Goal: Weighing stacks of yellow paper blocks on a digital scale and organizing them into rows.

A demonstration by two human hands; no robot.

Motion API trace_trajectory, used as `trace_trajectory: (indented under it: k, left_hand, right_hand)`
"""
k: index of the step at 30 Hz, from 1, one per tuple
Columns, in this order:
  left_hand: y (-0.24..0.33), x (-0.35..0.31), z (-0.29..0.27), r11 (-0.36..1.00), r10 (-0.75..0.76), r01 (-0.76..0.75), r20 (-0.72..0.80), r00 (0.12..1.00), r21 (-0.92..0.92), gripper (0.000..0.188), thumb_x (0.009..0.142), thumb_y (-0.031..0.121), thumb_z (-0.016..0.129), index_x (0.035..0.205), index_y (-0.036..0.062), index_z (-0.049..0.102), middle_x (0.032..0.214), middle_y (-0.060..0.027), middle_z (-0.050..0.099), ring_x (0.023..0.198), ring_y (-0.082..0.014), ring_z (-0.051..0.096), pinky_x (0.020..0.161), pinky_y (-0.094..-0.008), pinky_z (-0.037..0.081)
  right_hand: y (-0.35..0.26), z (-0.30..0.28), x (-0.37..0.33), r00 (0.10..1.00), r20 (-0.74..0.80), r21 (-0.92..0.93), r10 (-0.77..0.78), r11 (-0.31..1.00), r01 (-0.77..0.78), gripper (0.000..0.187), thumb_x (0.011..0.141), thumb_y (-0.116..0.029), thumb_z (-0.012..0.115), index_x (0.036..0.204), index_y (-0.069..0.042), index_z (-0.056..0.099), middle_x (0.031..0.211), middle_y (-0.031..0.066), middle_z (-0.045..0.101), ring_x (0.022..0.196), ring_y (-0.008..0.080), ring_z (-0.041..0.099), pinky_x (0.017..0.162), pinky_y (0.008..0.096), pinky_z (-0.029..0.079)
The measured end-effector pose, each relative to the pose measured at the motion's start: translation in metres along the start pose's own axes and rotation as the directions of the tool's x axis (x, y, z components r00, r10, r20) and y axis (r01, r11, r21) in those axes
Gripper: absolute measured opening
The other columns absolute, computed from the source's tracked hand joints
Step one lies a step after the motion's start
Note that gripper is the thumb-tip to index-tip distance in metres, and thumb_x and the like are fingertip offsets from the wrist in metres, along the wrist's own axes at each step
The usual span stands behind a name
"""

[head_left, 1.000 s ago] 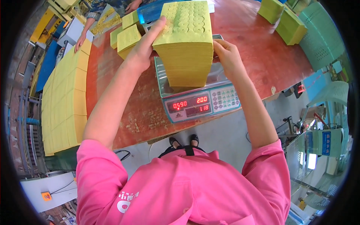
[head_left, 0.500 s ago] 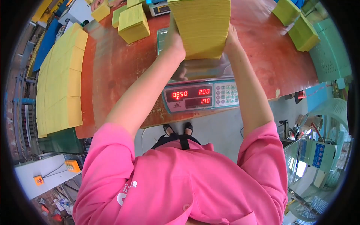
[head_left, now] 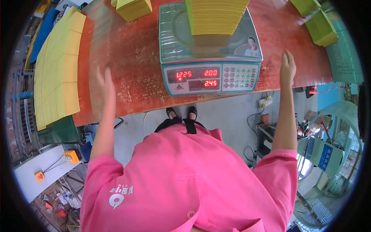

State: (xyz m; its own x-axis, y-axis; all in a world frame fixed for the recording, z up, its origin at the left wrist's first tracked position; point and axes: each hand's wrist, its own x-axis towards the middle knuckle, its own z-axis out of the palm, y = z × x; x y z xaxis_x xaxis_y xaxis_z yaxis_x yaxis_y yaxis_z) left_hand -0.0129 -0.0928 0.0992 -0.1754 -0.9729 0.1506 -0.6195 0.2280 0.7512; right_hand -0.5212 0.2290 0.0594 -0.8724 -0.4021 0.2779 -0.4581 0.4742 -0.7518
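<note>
A tall stack of yellow paper sheets [head_left: 217,17] stands on the metal plate of a teal and white electronic scale [head_left: 174,45], and its top runs past the upper edge of the view. Red digits glow on the scale's front display. To the left of the scale, over the table, my left hand [head_left: 106,83] is open, its fingers somewhat blurred. My right hand [head_left: 288,69] is also open, off to the right of the scale with its fingers stretched out. Neither hand touches the stack or the scale.
The worn red table [head_left: 133,83] carries a long row of yellow paper stacks [head_left: 62,69] on the left. A yellow bundle [head_left: 133,8] sits at the back, and yellow-green bundles [head_left: 320,29] at the far right, beside a pale green perforated panel [head_left: 344,58].
Both hands have let go of the paper stack and moved apart and back toward me. The stack now rests on the scale, and the lit digits have changed.
</note>
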Motion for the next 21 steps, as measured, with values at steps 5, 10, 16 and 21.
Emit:
trace_trajectory:
  k: [5, 10, 16, 21]
  left_hand:
    - [-0.138, -0.045, -0.037, 0.668, 0.154, -0.203, 0.134, 0.979, 0.716, 0.058, 0.099, 0.038, 0.045, 0.146, 0.0042, 0.038, 0.155, -0.0189, 0.031, 0.143, -0.0349, 0.027, 0.116, -0.0455, 0.022]
    - [-0.137, -0.047, -0.036, 0.662, 0.172, -0.198, 0.111, 0.979, 0.723, 0.058, 0.099, 0.041, 0.043, 0.146, 0.0067, 0.039, 0.155, -0.0154, 0.032, 0.144, -0.0332, 0.027, 0.116, -0.0468, 0.022]
    - [-0.142, -0.045, -0.035, 0.682, 0.202, -0.225, 0.117, 0.972, 0.696, 0.057, 0.098, 0.039, 0.047, 0.145, 0.0064, 0.041, 0.154, -0.0154, 0.034, 0.143, -0.0333, 0.029, 0.116, -0.0471, 0.023]
    - [-0.148, -0.031, -0.043, 0.741, 0.242, -0.277, 0.141, 0.96, 0.612, 0.055, 0.093, 0.031, 0.057, 0.14, 0.0034, 0.047, 0.152, -0.017, 0.037, 0.141, -0.0352, 0.032, 0.115, -0.0469, 0.024]
  right_hand:
    - [0.024, 0.017, -0.067, 0.957, 0.079, -0.583, -0.281, 0.765, 0.273, 0.039, 0.095, -0.022, 0.05, 0.132, -0.012, 0.057, 0.141, 0.0066, 0.053, 0.134, 0.0269, 0.044, 0.111, 0.0415, 0.032]
    - [0.029, 0.014, -0.07, 0.963, 0.073, -0.602, -0.261, 0.758, 0.251, 0.039, 0.096, -0.023, 0.049, 0.132, -0.014, 0.057, 0.141, 0.0058, 0.053, 0.135, 0.0256, 0.044, 0.112, 0.0415, 0.031]
    - [0.03, 0.019, -0.072, 0.97, 0.044, -0.618, -0.238, 0.757, 0.214, 0.039, 0.094, -0.023, 0.05, 0.131, -0.015, 0.058, 0.141, 0.0046, 0.054, 0.134, 0.0248, 0.045, 0.111, 0.0411, 0.032]
    - [0.023, 0.035, -0.073, 0.98, -0.014, -0.66, -0.201, 0.738, 0.142, 0.039, 0.094, -0.024, 0.05, 0.131, -0.015, 0.058, 0.14, 0.0054, 0.054, 0.133, 0.025, 0.046, 0.11, 0.0411, 0.033]
